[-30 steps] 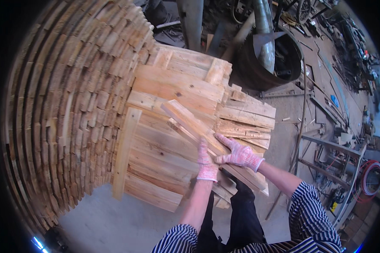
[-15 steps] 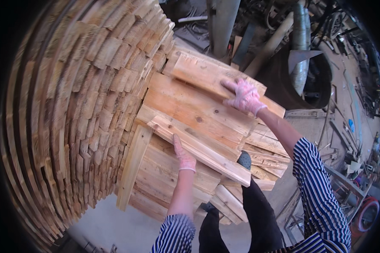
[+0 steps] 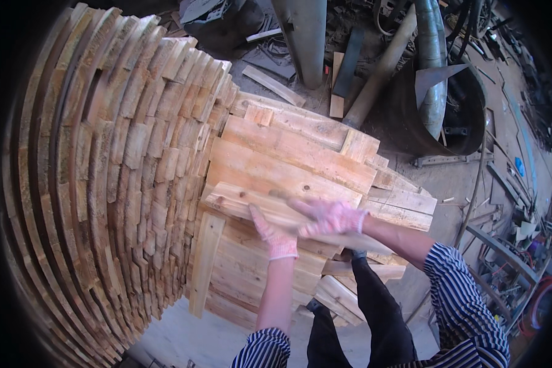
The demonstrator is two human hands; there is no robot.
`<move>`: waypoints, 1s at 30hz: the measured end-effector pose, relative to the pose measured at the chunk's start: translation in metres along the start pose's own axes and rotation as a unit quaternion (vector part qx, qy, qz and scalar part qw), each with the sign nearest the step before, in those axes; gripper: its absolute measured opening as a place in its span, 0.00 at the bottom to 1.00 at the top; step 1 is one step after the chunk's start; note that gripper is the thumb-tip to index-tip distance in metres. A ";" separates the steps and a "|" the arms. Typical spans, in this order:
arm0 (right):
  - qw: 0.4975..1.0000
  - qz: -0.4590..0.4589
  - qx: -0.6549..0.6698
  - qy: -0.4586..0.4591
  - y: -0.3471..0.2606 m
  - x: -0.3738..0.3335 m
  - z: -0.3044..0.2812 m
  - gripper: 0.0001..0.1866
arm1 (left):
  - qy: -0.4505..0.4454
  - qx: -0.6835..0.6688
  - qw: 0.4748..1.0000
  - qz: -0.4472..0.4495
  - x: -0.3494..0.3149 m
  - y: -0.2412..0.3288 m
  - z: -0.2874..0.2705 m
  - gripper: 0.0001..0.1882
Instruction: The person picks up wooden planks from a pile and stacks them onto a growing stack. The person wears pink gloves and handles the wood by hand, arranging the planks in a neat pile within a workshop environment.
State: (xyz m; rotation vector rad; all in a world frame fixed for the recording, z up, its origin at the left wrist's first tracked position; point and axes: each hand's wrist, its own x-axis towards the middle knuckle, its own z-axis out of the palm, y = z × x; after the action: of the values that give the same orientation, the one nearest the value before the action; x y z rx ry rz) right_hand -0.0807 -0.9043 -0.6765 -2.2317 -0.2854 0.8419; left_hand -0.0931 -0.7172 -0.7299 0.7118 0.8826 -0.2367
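Note:
A pale wooden board (image 3: 239, 200) lies slantwise over the near part of a low stack of planks (image 3: 276, 159). My left hand (image 3: 276, 236), in a pink-and-white glove, grips its near edge, thumb on top and the other fingers hidden below. My right hand (image 3: 336, 218), gloved alike, is at the board's right half, its fingers reaching over the wood. Motion smears this hand and the wood beneath it, so I cannot tell whether one board or two lie together there. Two short wood blocks, one left (image 3: 260, 115) and one right (image 3: 359, 146), rest along the stack's far side.
A tall wall of stacked boards (image 3: 116, 165) rises on the left. A narrow plank (image 3: 207, 264) leans at the stack's near left corner. Behind stand metal pipes (image 3: 432, 67) and a dark round drum (image 3: 392, 119). A metal frame (image 3: 503, 253) is at the right.
My right hand has come from the far board toward me, to the board by my left hand. The far board is gone from its place, baring the two short blocks.

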 end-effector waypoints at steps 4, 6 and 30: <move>0.987 0.069 0.143 -0.030 0.019 -0.008 -0.042 0.60 | -0.004 0.173 0.983 0.060 0.053 -0.020 0.017 0.54; 0.994 0.085 0.066 0.025 0.032 0.012 -0.071 0.57 | -0.080 0.543 0.808 0.213 0.079 -0.003 0.012 0.69; 0.934 0.120 -0.155 0.300 0.106 0.157 -0.062 0.25 | -0.015 0.887 0.432 0.165 0.089 0.008 0.004 0.85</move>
State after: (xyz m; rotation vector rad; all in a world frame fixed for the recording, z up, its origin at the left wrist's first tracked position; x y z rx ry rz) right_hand 0.0741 -0.9471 -0.7937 -2.7331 0.1622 0.1999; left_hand -0.0314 -0.7055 -0.7934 2.8420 0.0391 -0.8486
